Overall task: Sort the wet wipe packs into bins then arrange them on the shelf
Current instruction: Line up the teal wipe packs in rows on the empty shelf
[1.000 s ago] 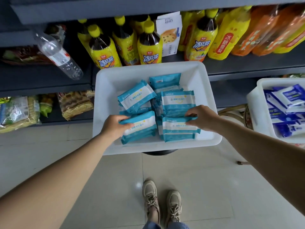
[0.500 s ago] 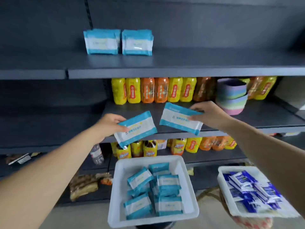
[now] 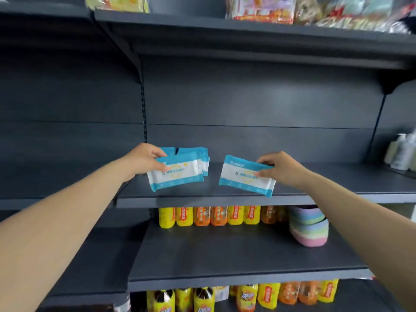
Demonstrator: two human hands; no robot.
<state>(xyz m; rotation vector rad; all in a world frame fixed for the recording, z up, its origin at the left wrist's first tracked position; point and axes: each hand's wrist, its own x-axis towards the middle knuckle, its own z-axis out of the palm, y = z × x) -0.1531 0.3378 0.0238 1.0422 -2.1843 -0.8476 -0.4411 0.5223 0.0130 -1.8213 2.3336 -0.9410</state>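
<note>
We hold one teal pack in each hand at the shelf. The left hand pinches the left pack by its 10 o'clock corner, fingers curled over the top edge. The right hand grips the right pack at its 3 o'clock end. Two stocked packs already stand at the back, just behind the left pack. We judge the step to be setting both down beside them. To do it well we should level each tilted pack, slide the left one in front of the stocked packs, place the right one just beside at 3 o'clock with labels facing out, and let go only once each sits flat
</note>
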